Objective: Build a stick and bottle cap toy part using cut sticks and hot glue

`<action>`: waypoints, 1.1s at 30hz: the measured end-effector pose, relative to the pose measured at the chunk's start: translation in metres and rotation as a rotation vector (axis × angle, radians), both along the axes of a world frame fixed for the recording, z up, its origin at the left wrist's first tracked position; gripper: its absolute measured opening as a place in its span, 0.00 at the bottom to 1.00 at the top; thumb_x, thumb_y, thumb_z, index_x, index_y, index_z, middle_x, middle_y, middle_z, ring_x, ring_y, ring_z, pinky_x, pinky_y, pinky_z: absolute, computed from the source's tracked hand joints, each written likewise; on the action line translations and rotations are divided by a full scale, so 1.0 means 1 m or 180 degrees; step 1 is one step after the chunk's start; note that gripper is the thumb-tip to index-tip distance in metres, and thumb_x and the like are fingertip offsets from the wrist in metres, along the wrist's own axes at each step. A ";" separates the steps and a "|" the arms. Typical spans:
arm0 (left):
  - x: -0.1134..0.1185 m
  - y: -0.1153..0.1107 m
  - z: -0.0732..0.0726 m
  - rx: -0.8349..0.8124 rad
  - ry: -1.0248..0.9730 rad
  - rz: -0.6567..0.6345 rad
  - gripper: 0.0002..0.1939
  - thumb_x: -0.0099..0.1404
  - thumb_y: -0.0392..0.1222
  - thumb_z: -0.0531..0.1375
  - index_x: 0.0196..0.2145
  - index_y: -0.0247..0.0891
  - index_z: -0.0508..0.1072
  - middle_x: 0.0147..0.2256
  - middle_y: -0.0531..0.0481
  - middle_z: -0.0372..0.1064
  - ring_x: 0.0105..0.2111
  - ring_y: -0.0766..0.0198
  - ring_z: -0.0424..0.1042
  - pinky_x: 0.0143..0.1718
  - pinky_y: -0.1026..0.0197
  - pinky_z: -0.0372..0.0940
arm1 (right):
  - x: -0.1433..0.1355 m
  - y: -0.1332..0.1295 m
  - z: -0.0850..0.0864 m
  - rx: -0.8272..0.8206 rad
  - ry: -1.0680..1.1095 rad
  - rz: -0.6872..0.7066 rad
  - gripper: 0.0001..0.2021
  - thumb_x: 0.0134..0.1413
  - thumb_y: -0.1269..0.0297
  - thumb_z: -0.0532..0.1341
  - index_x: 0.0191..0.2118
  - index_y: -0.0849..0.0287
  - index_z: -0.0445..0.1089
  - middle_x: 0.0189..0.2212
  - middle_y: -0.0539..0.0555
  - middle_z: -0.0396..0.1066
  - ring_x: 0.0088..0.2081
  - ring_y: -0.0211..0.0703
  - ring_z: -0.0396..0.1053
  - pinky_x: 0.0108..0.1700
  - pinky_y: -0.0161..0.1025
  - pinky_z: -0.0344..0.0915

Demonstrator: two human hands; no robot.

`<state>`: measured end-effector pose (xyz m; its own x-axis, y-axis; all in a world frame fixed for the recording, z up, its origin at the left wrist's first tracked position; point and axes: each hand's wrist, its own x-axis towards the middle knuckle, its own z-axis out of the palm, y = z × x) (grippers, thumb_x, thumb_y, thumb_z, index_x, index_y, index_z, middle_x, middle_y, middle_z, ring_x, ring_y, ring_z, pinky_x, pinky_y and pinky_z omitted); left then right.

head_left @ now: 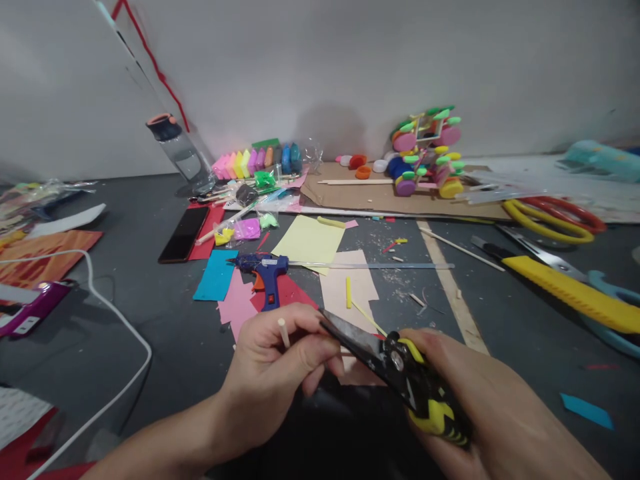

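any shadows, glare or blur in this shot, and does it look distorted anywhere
Head view: a soft shadow on the grey wall; a pale sheen along the blade of the cutting tool in the right hand; the light blue item near the right edge looks soft; the yellow utility knife seems stretched toward that edge, probably wide-lens distortion.

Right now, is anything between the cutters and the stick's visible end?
Yes: the thumb and forefinger of the left hand lie between the cutters in the right hand and the visible end of the wooden stick. The rest of the stick is hidden in the grip; I cannot tell whether it reaches the blades.
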<state>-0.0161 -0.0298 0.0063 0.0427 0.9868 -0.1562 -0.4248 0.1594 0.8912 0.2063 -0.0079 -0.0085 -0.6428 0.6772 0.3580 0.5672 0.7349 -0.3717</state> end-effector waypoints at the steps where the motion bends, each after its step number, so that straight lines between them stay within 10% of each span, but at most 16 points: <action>1: 0.000 0.000 0.000 0.0001 0.0028 -0.0021 0.07 0.61 0.31 0.68 0.25 0.36 0.79 0.21 0.54 0.75 0.16 0.79 0.63 0.18 0.76 0.56 | 0.001 0.000 0.000 0.0096 0.0008 -0.0011 0.12 0.56 0.69 0.52 0.47 0.56 0.60 0.32 0.56 0.75 0.27 0.43 0.75 0.25 0.33 0.71; 11: 0.001 0.002 -0.001 0.0192 0.0058 0.0109 0.06 0.61 0.37 0.70 0.28 0.36 0.78 0.21 0.54 0.76 0.15 0.78 0.63 0.18 0.76 0.57 | 0.000 -0.001 -0.003 -0.0646 0.0096 -0.0105 0.09 0.59 0.64 0.56 0.46 0.52 0.59 0.36 0.53 0.75 0.35 0.42 0.77 0.33 0.32 0.76; 23: 0.001 0.002 -0.002 0.0226 0.0184 0.0120 0.07 0.60 0.28 0.67 0.26 0.35 0.77 0.22 0.54 0.76 0.16 0.78 0.64 0.20 0.76 0.60 | -0.001 -0.002 -0.002 -0.0184 0.0029 -0.0071 0.09 0.56 0.68 0.53 0.44 0.53 0.59 0.30 0.50 0.74 0.28 0.40 0.76 0.27 0.30 0.72; 33: -0.001 0.001 -0.004 0.0143 -0.0028 -0.0008 0.05 0.63 0.41 0.69 0.32 0.37 0.80 0.21 0.54 0.74 0.16 0.79 0.62 0.19 0.77 0.57 | 0.000 0.000 -0.001 -0.0511 0.0094 -0.0255 0.10 0.59 0.64 0.56 0.47 0.52 0.59 0.35 0.52 0.75 0.34 0.41 0.77 0.33 0.31 0.74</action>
